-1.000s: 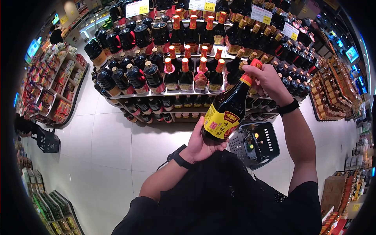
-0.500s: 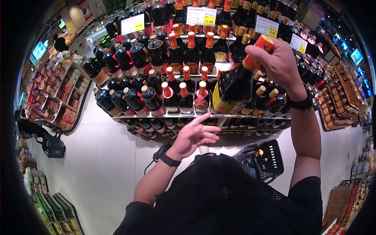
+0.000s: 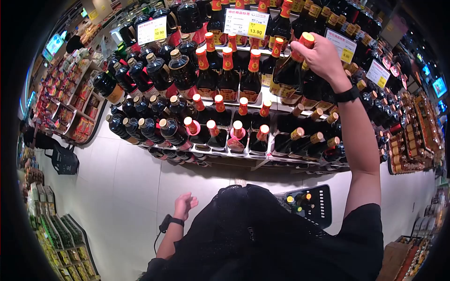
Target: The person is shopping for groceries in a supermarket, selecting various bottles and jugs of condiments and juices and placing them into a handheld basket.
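Among crowded shelf bottles [image 3: 228,70], right hand [image 3: 318,56] gripping bottle [image 3: 288,70], basket [image 3: 311,203] below

Bright, even overhead shop light, and the white price card [image 3: 246,22] is almost blown out. Just right of it the raised bottle [image 3: 286,75] is crisp; glints dot the dark bottles [image 3: 180,70] left of the card. Well below, the pale floor [image 3: 126,187] shines softly. Heavy fisheye bend, black corners, smeared edges far from the card.
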`<act>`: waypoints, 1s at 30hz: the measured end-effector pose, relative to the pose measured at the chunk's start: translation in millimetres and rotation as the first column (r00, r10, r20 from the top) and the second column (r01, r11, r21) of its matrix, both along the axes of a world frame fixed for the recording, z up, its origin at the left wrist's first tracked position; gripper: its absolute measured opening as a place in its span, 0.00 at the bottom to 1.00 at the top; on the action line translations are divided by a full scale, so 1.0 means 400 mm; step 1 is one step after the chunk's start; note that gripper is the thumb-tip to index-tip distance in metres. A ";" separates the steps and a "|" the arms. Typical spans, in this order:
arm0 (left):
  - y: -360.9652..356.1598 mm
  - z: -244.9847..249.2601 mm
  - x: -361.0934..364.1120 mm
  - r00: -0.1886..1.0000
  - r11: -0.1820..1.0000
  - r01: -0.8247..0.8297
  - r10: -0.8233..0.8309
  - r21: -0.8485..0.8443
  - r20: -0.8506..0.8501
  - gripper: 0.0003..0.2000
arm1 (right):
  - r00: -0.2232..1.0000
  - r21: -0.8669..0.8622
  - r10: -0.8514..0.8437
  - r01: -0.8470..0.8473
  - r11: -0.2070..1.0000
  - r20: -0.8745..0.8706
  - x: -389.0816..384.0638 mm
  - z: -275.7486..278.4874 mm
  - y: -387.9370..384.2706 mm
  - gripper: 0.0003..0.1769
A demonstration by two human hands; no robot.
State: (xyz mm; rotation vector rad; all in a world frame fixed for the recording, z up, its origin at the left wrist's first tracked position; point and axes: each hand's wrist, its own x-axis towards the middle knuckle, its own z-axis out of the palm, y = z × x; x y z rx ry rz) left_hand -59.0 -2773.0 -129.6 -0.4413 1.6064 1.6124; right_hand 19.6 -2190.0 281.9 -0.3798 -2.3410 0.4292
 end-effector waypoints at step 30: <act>-0.134 -0.284 0.154 0.995 0.985 0.024 -0.041 -0.173 -0.094 0.11 | 0.961 -0.212 0.013 0.048 0.976 0.276 -0.155 -0.285 0.129 0.25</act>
